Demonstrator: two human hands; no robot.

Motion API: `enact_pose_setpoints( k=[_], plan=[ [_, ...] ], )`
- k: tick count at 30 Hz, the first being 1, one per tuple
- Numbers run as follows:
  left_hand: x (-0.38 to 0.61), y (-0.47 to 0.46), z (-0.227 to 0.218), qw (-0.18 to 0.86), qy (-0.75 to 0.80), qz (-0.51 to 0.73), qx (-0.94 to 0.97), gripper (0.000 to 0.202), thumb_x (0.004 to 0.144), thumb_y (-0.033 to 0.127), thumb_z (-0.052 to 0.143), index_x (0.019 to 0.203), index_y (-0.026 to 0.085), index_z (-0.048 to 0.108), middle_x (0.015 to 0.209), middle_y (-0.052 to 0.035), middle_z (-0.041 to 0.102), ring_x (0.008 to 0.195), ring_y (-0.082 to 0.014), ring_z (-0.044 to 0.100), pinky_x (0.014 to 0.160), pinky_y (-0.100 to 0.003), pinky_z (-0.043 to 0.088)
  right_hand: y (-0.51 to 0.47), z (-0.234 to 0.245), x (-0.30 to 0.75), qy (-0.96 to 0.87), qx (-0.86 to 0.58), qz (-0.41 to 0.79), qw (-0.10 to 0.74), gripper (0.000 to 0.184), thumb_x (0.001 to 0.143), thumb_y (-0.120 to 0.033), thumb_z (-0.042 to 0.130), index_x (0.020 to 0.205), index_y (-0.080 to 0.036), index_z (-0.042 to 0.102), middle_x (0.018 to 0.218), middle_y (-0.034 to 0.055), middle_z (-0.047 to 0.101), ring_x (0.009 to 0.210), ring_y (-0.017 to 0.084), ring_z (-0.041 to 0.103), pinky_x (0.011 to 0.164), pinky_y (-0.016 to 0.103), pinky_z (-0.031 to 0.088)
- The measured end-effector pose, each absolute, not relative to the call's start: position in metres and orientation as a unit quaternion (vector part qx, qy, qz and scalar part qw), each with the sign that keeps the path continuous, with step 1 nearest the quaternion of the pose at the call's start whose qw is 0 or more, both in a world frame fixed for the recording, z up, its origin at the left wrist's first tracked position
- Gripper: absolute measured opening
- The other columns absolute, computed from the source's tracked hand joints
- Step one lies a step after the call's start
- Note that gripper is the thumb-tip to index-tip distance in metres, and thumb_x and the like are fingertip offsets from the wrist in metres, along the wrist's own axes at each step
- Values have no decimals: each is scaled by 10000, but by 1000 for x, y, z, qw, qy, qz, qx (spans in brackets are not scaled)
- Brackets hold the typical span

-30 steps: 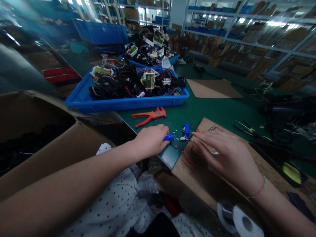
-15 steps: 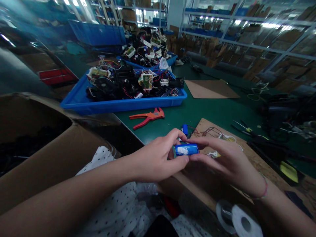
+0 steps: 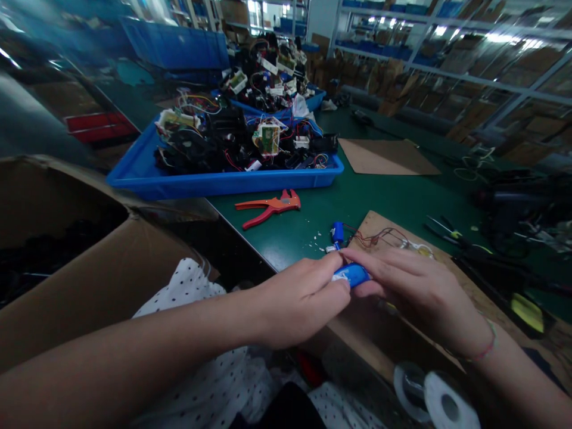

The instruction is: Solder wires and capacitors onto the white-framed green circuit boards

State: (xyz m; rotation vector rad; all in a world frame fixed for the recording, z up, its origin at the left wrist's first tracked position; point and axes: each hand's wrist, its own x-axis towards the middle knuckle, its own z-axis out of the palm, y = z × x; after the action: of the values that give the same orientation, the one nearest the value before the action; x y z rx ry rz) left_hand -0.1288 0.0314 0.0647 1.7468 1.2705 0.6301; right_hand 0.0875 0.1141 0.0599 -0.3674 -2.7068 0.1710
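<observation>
A blue-wrapped battery pack [image 3: 356, 274] with a white patch is held between my two hands, just over the near table edge. My left hand [image 3: 297, 301] pinches its left end with thumb and forefinger. On the other side, the fingers of my right hand [image 3: 415, 289] close on its right end and cover part of it. Just beyond my fingertips lies a second blue battery pack [image 3: 337, 231] with thin wires, a small white piece next to it. White crumbs are scattered on the green table [image 3: 286, 241] nearby.
Red-orange wire strippers [image 3: 270, 205] lie ahead. Behind them is a blue tray [image 3: 223, 186] heaped with wired parts. A wooden board [image 3: 370, 223] sits under my right hand, with cutters [image 3: 444, 231] farther right. A cardboard box [image 3: 89, 238] stands left, a spool [image 3: 447, 402] lower right.
My fingers have closed further over the battery pack, hiding more of it, and it is now tilted. White crumbs now show on the table near the second pack. The view has shifted slightly.
</observation>
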Motion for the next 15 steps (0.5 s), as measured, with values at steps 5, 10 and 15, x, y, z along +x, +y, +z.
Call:
enact_pose_setpoints(
  k=[5,10,15],
  plan=[
    [-133,27,56,396,463,274,745,147,922,327,491,893,225,591,1021,-102,683,953,-285,636,829,-392,490,114,62,88,-967,-117,76,212,438,963,-310,581,1374,-160,561,995,79,706,861,161,664,747,274,522],
    [-132,24,55,393,455,290,745,169,942,304,460,957,212,601,1063,-105,678,971,-277,626,856,-394,480,115,63,88,-965,-112,91,218,423,961,-315,590,1359,-174,578,1020,76,717,883,158,682,756,275,542],
    [-123,25,65,457,513,255,680,258,1017,353,355,1098,199,546,876,-50,679,732,-209,607,679,-338,475,115,67,87,-965,-108,80,224,371,989,-300,534,1326,-159,599,944,65,717,823,138,678,706,246,532]
  ],
)
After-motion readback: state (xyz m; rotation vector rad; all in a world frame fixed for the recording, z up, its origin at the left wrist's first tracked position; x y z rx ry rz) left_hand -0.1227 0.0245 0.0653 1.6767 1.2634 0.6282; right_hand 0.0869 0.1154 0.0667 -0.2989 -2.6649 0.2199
